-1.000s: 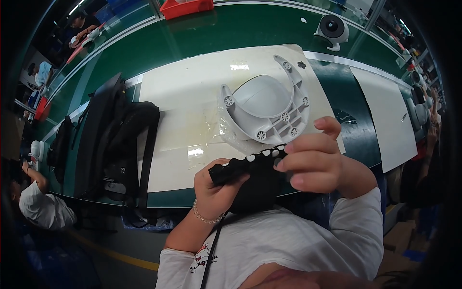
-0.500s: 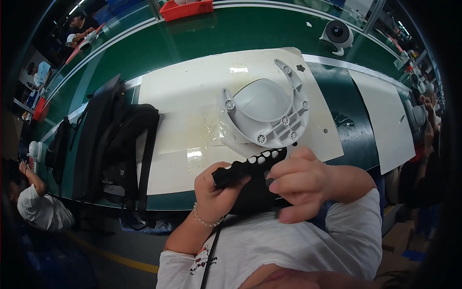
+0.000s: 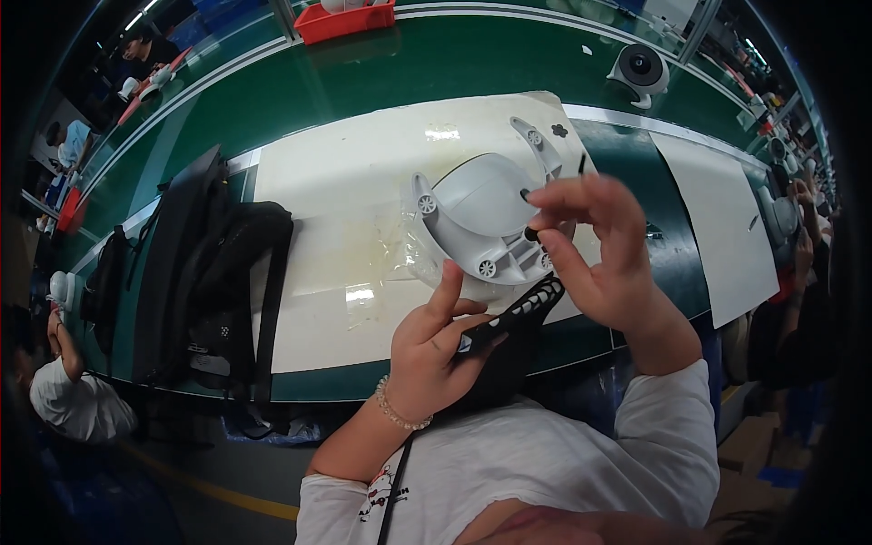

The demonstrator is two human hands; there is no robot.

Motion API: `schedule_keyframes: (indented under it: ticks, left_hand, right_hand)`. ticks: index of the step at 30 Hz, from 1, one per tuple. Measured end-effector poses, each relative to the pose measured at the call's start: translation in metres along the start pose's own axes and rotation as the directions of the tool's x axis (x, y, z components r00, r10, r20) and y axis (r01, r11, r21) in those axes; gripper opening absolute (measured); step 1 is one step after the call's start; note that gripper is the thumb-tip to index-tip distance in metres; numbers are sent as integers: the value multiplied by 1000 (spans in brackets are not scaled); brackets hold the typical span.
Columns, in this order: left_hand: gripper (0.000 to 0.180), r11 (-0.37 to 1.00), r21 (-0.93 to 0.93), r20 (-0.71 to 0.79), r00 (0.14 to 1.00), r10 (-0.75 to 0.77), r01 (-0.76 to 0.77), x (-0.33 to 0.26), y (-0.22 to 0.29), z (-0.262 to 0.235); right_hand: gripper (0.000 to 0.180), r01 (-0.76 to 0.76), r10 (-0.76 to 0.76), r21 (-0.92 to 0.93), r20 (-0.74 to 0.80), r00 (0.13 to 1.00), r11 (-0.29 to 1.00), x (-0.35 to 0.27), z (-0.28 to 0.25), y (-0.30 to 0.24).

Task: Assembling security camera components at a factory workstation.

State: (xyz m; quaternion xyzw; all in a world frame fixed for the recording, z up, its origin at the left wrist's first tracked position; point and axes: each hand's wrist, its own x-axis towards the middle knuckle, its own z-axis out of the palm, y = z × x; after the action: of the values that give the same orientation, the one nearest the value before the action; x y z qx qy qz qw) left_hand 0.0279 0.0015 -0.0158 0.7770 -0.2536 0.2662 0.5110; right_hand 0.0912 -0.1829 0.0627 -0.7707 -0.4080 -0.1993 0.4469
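A white plastic shell [image 3: 481,191] with a rounded dome and a curved, ribbed rim lies on the board in front of me. Wheel-like round sockets show along its rim. Above the shell's right side, my right hand [image 3: 609,250] pinches a small black round piece [image 3: 531,233] between thumb and fingers; part of the rim is hidden behind it. Close to the shell's near edge, my left hand [image 3: 431,350] grips a black strip [image 3: 525,307] with a row of round white spots, held at a tilt. The left index finger points up, off the strip.
A pale board [image 3: 336,173] covers the green bench [image 3: 490,45]. Black bags [image 3: 241,263] lie at the left. A white device with a dark round lens [image 3: 640,65] stands at the far right, and a red bin [image 3: 345,23] at the back. Co-workers sit on both sides.
My right hand has moved up from the strip to the shell, carrying the small black piece. The left hand has turned the strip and lowered it slightly, raising its index finger.
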Motion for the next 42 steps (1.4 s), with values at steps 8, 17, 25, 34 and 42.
schedule_keyframes:
  ticks: [8,17,25,34,42]
  left_hand:
    - [25,999,37,-12,1000,4,-4,-1,-3,0]
    - [27,999,36,-12,1000,-4,4,2,-1,0]
    - [27,998,58,2,1000,-15,15,-1,-5,0]
    - [29,998,57,27,1000,-10,8,-1,-6,-1]
    - [30,997,69,37,998,-45,42,-4,-3,-2]
  right_hand:
    - [48,245,-141,-337,305,942,909,1,-15,-23]
    - [62,-450,422,341,158,893,825,-5,-16,-14]
    - [57,-504,479,165,167,862,848,-7,-20,-21]
    - [47,133,-24,-452,238,971,882,-22,-21,-30]
    - [25,-273,263,-43,-167,950,961,-24,-29,0]
